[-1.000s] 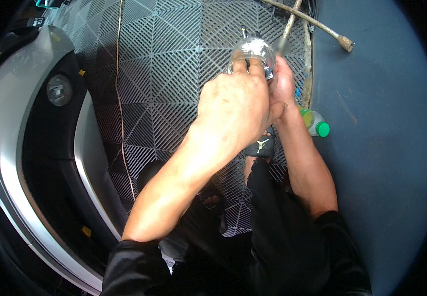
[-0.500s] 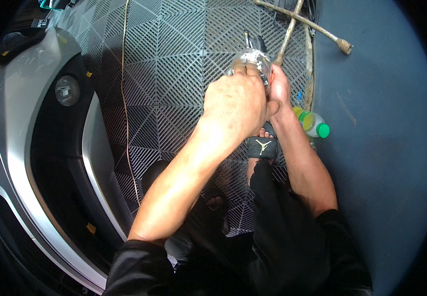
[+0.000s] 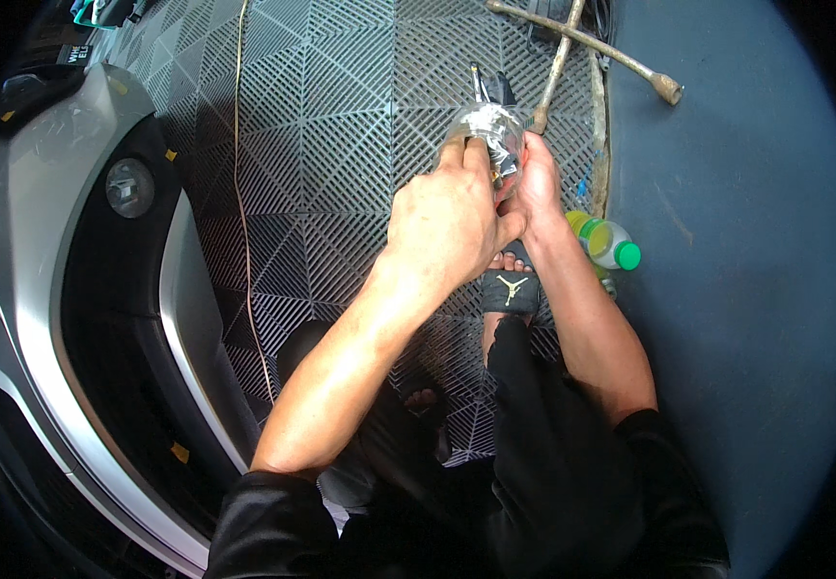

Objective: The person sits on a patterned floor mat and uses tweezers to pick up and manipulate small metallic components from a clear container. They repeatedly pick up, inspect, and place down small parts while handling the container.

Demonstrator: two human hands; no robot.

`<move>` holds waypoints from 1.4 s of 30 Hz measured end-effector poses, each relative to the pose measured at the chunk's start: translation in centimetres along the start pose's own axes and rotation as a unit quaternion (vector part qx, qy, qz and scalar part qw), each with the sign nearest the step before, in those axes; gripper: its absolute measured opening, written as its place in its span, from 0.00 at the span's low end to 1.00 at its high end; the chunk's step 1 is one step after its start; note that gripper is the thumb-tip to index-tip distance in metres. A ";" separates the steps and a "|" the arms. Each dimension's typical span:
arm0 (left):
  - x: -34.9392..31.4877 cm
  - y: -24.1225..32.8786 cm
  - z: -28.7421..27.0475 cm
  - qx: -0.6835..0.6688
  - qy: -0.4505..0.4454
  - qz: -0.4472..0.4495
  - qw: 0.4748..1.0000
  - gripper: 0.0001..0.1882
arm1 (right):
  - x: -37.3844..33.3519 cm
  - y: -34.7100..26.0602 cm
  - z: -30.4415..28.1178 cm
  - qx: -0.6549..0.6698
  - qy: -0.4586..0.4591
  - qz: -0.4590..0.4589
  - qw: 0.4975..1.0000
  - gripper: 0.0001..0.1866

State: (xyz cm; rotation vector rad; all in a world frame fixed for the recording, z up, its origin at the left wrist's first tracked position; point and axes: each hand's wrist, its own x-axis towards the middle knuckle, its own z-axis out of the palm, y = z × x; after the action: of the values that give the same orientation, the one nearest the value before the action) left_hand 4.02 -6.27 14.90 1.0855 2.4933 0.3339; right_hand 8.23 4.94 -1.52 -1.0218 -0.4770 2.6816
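In front of me is a clear plastic jar (image 3: 505,135) with a jumble of small white, silver and dark pieces inside, too small to name. My right hand (image 3: 539,183) is closed around its right side and steadies it. My left hand (image 3: 442,217) is at the mouth, with index and middle fingers stretched out into the jar and the thumb apart, near the right wrist. Nothing shows between the left fingers, though their tips are partly lost among the contents. Just beyond the jar lies a black object (image 3: 502,89) with a thin upright part, mostly hidden.
A silver-grey car bumper (image 3: 40,193) with a round lamp (image 3: 129,187) fills the left. A rusty cross-shaped wheel wrench (image 3: 611,48) lies far right. Nearer is a green-capped bottle (image 3: 607,241). A thin cord (image 3: 240,193) crosses the grey grid floor tiles (image 3: 341,174).
My left hand has drawn slightly left and toward me, its two fingers straighter. The jar has tilted so that more of its contents show. My right hand still holds it.
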 end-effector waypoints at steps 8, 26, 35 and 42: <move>0.5 0.5 -0.1 -0.029 -0.018 -0.031 0.999 0.40 | 0.7 0.3 -0.5 0.000 -0.007 -0.001 1.000 0.18; 1.4 0.2 0.7 -0.068 0.030 -0.024 0.997 0.44 | 0.3 -0.2 -0.6 0.048 -0.041 0.009 0.998 0.19; 0.2 0.8 1.3 -0.026 0.065 0.001 0.998 0.49 | -2.5 -0.6 1.9 0.004 -0.028 0.018 0.999 0.28; -1.5 -0.9 1.2 -0.093 0.075 0.062 0.991 0.59 | -1.6 -0.5 1.7 0.042 0.036 0.026 0.998 0.23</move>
State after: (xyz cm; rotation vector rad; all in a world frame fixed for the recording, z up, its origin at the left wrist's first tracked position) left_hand 4.92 -7.85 13.90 1.1779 2.4674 0.6944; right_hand 8.26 4.51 0.81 -1.1173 -0.3243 2.6741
